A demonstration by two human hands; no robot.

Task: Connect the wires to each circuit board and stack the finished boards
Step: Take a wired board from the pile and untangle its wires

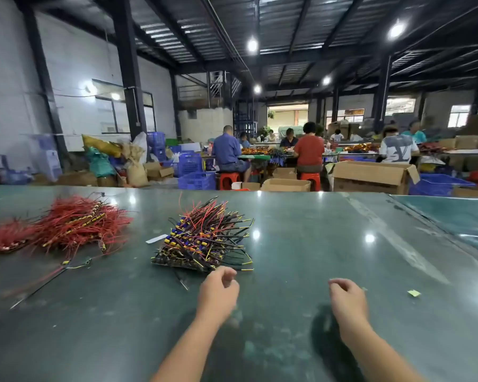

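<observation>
Both hands empty, loosely curled: left hand (218, 289), right hand (348, 299). Board stack (202, 244) mid-surface: probably light, stiff, tangle-prone wires; grip board edges.

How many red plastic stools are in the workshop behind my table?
2 plainly visible: one red stool under the person in the blue shirt, another red stool under the person in the red shirt. Other stools may be hidden behind boxes and people.

A large workshop hall with white walls (75, 73), dark steel columns (129, 64) and a corrugated metal ceiling (301, 20) hung with bright round lamps (252, 44). Windows (124, 111) line the left wall. Beyond the glossy green counter (301, 244), seated workers (309, 150) occupy red stools (228, 180) among cardboard boxes (372, 177) and blue crates (196, 180).
</observation>
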